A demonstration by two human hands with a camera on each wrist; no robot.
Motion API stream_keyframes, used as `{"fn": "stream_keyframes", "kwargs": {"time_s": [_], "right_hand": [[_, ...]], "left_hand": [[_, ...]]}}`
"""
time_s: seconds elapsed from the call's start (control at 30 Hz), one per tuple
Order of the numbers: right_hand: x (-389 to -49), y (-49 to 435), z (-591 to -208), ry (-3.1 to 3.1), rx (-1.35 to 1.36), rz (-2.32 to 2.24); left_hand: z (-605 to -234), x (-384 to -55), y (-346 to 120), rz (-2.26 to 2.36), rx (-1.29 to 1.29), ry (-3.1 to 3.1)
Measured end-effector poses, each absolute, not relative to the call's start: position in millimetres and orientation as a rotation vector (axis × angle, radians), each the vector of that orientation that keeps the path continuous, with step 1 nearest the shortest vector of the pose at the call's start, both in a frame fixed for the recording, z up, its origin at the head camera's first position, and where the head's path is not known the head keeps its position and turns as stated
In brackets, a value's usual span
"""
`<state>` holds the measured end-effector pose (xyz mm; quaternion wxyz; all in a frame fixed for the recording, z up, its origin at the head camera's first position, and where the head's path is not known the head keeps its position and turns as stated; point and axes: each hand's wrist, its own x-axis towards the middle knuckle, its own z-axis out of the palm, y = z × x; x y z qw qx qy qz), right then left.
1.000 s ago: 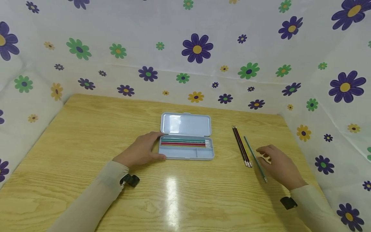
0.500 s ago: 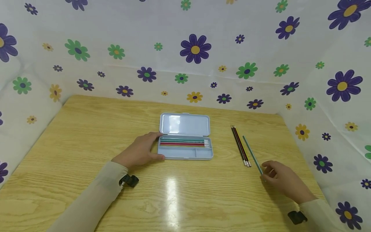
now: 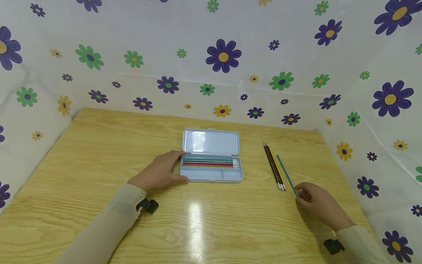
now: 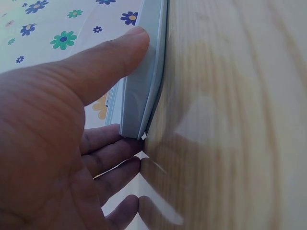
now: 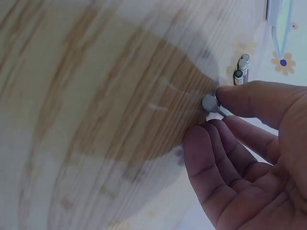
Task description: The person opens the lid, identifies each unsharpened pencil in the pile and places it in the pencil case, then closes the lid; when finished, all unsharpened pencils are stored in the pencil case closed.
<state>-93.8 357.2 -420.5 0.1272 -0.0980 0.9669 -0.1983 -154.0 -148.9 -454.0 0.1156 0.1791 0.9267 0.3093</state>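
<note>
An open light-blue pencil case (image 3: 202,173) lies on the table with its lid (image 3: 211,142) tipped back. Several pencils (image 3: 209,164) in green, red and yellow fill its back compartment, white erasers to the right. My left hand (image 3: 159,173) grips the case's left end, thumb along the front wall (image 4: 139,91) and fingers around the end and back corner. On the right, my right hand (image 3: 319,203) pinches a green pencil (image 3: 286,174) near its eraser end (image 5: 210,103), between thumb and fingers. The pencil's far end points away toward the back.
Left of the green pencil lies a bundle of dark and yellow pencils (image 3: 274,167), erasers toward me. The wooden table (image 3: 158,234) meets a flowered cloth (image 3: 188,66) at the back and both sides.
My right hand has come toward me from beside the green pencil's middle to its eraser end and now pinches it. My left hand stays on the case.
</note>
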Motion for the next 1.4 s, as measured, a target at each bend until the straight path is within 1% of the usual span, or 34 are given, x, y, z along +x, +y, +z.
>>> {"fn": "stream_keyframes", "kwargs": {"time_s": [0.97,1.4], "right_hand": [[-99.1,351.7,-421.6,2.852,-0.138,-0.528],[-100.9,360.2,-417.2,2.983,-0.249,-0.491]], "left_hand": [[-454.5,-153.9,-149.7,0.919,0.523,2.703],[-453.5,-153.3,-149.4,0.908,0.544,2.717]]}}
